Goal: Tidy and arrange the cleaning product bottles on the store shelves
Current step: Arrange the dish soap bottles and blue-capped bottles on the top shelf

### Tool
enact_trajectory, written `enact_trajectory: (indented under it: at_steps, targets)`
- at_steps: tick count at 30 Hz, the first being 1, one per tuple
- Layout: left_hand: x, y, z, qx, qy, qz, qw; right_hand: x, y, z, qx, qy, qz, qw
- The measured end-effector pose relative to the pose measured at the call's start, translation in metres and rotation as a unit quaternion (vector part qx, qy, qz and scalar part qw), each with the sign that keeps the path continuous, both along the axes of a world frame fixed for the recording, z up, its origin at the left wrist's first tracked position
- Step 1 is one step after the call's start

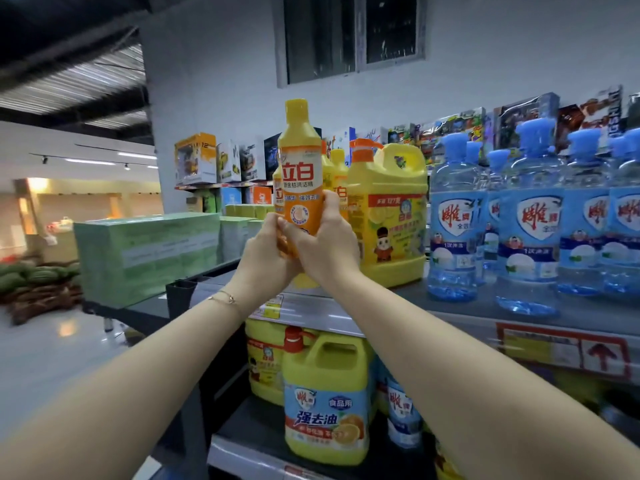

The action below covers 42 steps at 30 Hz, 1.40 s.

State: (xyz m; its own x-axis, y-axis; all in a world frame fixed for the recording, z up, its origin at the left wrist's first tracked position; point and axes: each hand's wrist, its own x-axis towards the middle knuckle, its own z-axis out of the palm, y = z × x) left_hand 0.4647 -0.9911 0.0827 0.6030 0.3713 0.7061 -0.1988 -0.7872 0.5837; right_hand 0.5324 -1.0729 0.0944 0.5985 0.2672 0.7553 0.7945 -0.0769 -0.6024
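An orange dish-soap bottle (300,168) with a yellow cap stands upright, lifted above the top shelf (460,311). My left hand (265,249) and my right hand (327,242) both grip its lower half, fingers curled round it. Behind it stand more small yellow bottles (335,178) and a big yellow jug (389,216) with an orange cap. To the right, several clear blue bottles (453,223) line the same shelf.
Below the top shelf sit yellow jugs (327,396) with blue labels and a red price sign (562,348). A stack of green boxes (149,254) fills the left. Toy boxes (526,123) line the back wall. The store floor (52,344) lies at left.
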Motion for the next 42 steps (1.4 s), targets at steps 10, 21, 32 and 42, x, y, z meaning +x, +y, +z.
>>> enact_trajectory:
  at_steps: [10,21,32,42]
  targets:
    - [0.026,0.032,0.007,-0.012,0.017,0.113,0.993,0.008,0.014,-0.001,-0.097,0.021,0.027,0.995]
    - [0.056,0.050,-0.003,-0.134,0.107,0.149,0.974,0.023,-0.007,-0.007,-0.203,-0.018,-0.042,0.978]
    - [0.052,0.051,-0.013,-0.096,0.125,0.128,0.979,0.028,0.026,-0.011,-0.206,0.060,-0.065,0.975]
    - [0.043,0.056,-0.014,-0.065,0.120,0.139,0.981,0.047,0.060,0.003,-0.126,0.200,-0.104,0.966]
